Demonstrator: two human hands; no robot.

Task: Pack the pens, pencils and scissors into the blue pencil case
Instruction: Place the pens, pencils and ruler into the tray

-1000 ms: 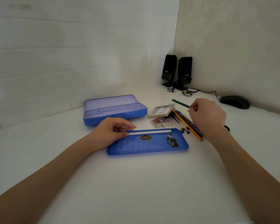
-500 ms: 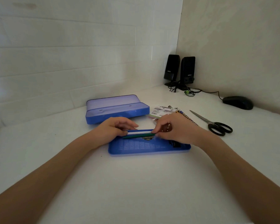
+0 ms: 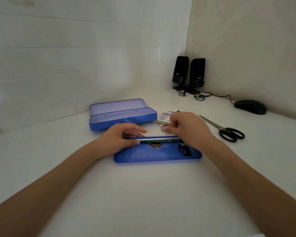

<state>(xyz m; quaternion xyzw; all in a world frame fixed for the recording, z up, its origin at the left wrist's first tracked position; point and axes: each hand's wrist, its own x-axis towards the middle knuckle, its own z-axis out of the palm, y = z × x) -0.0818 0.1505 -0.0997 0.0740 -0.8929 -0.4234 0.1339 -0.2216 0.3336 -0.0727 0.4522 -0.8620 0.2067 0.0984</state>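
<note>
The open blue pencil case (image 3: 121, 117) lies at the back. Nearer to me is its flat blue tray (image 3: 157, 159). A white pen (image 3: 158, 138) and a green pencil (image 3: 159, 141) lie side by side along the tray's far edge. My left hand (image 3: 120, 138) grips their left ends, with the thumb against the pencil's tip. My right hand (image 3: 188, 130) is blurred and hovers over the right ends, fingers loosely curled, with nothing seen in it. The black-handled scissors (image 3: 229, 133) lie to the right. The other pencils are hidden behind my right hand.
A pack of sticky notes (image 3: 166, 115) and small erasers lie behind my right hand. A black mouse (image 3: 250, 106) sits at the far right, and two black speakers (image 3: 188, 74) with cables stand in the corner. A small black sharpener (image 3: 184, 149) lies in the tray.
My right hand carried the green pencil from the pile to the tray, laid it beside the white pen and is now lifting off it. My left hand has stayed at the pen's left end.
</note>
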